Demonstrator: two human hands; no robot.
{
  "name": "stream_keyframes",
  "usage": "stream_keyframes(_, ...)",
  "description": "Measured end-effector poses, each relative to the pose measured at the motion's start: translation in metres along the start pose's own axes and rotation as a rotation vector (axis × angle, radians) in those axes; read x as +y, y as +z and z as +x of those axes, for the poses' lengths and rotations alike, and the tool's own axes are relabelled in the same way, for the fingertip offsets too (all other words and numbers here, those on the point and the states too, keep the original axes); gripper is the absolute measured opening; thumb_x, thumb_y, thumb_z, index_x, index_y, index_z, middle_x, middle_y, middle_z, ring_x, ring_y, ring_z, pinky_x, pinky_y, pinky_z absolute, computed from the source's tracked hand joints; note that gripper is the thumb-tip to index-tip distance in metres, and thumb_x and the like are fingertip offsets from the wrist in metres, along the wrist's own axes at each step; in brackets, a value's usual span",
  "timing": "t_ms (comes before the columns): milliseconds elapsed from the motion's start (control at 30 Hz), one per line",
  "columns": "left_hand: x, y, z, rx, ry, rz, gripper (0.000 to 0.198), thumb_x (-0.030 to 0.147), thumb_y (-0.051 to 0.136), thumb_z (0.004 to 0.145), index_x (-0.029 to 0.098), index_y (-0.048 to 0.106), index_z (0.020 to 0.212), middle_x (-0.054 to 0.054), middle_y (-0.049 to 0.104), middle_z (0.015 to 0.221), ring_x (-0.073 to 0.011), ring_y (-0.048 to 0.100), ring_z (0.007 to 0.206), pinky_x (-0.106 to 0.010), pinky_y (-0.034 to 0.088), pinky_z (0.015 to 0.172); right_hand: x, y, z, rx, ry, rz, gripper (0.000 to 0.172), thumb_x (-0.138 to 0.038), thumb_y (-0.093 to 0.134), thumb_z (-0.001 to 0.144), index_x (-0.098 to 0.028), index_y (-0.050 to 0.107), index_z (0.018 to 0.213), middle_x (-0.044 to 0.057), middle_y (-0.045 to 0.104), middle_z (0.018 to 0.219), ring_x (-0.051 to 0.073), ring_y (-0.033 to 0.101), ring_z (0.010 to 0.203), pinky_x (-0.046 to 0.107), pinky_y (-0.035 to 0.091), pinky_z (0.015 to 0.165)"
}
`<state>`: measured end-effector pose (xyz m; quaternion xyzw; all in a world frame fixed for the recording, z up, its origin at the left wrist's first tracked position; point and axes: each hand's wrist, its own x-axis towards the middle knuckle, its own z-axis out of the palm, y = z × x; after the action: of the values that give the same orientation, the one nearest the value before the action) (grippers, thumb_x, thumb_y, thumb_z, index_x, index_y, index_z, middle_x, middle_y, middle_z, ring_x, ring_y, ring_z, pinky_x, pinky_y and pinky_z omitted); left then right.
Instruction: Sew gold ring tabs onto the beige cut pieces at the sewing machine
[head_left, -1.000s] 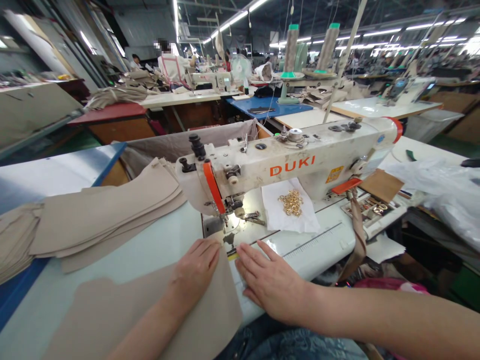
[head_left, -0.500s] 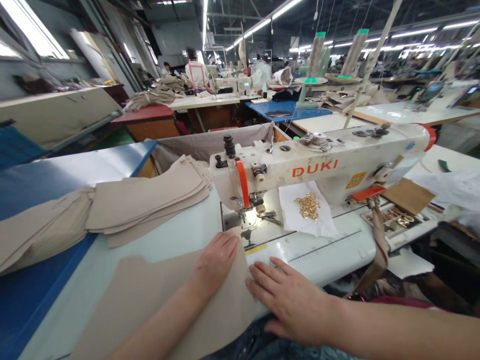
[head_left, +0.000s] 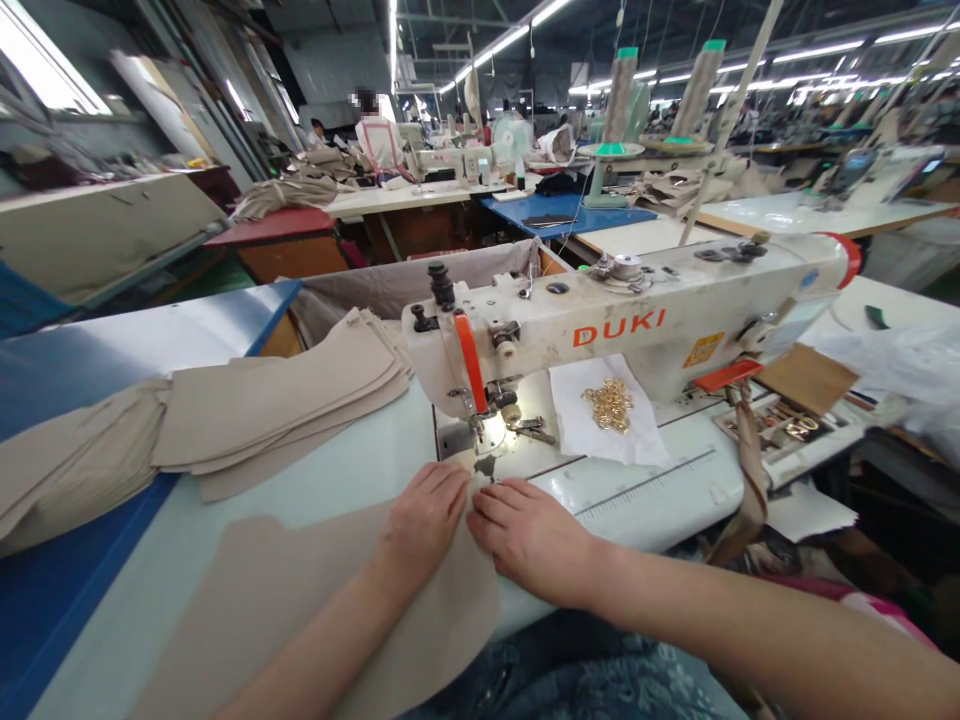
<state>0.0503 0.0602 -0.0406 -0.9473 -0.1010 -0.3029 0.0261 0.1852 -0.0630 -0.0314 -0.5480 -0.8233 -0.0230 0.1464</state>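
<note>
A large beige fabric panel (head_left: 300, 580) lies over the front of the pale sewing table. My left hand (head_left: 429, 505) grips the panel near its far right corner, fingers curled and pressed together. Close beside it, my right hand (head_left: 525, 530) has its fingers bent and drawn together on the panel's right edge; the fingertips nearly meet those of my left. Just beyond both hands is the lit needle area of the sewing machine (head_left: 622, 325), with its presser foot over the metal plate. The panel's corner under my fingers is partly hidden.
Stacked beige fabric pieces (head_left: 285, 400) lie to the left. Gold metal rings (head_left: 609, 405) rest on a white cloth (head_left: 570, 425) under the machine arm. A parts tray (head_left: 780, 425) sits at the right, a beige strap (head_left: 750, 470) hanging beside it. A person (head_left: 379, 140) sits far behind.
My right hand has moved forward and left, its spread fingers closing on the panel's edge beside my left hand. My left hand stays on the corner. The whole view has shifted slightly.
</note>
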Motion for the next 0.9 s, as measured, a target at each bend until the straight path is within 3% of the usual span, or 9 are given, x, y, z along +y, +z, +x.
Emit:
stream_keyframes(300,0.0004,0.0005,-0.0022,-0.021,0.003,0.009,0.019,0.012,0.042,0.091,0.016,0.06,0.086,-0.006,0.065,0.081,-0.0191,0.059,0.081,-0.034,0.052,0.077,0.0025,0.0089,-0.0029,0.096,-0.027,0.02,0.021,-0.021,0.051,0.088,-0.009,0.06,0.103,0.013,0.061,0.109,0.024,0.05,0.103,0.036,0.039,0.093)
stream_keyframes(900,0.0008,0.0034,0.0016,-0.001,-0.003,0.014,0.019,0.011,0.041,0.091,0.015,0.058,0.084,-0.006,0.064,0.08,-0.0196,0.057,0.08,-0.034,0.052,0.075,0.0021,0.0092,-0.0056,0.074,-0.01,0.05,0.028,-0.021,0.047,0.09,-0.007,0.058,0.11,0.015,0.059,0.115,0.026,0.046,0.112,0.037,0.04,0.097)
